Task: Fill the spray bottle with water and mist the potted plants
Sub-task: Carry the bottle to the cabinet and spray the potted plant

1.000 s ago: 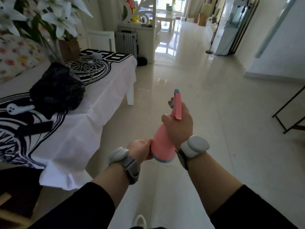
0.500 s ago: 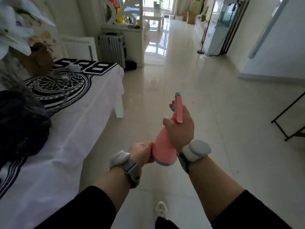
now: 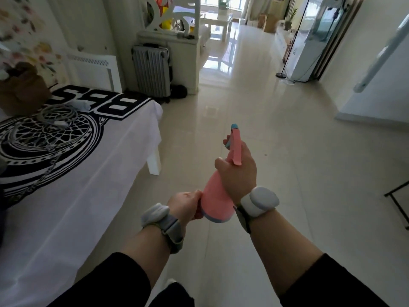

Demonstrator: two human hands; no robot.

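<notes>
Pink spray bottle point(image 3: 215, 202) still gripped at neck by right hand point(image 3: 240, 173), left hand point(image 3: 184, 206) clasping its base, table point(image 3: 66, 196) slid further left (flowers gone from view)

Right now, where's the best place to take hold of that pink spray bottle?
Around the narrow neck just under the spray head, coming from behind, as the right hand does: the pink spray bottle tapers there, so fingers wrap it. The wide base suits a steadying hold, like the left hand gives.

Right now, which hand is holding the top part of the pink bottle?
The right hand, wrapped around the spray bottle's neck. The left hand only grips its bottom.
</notes>
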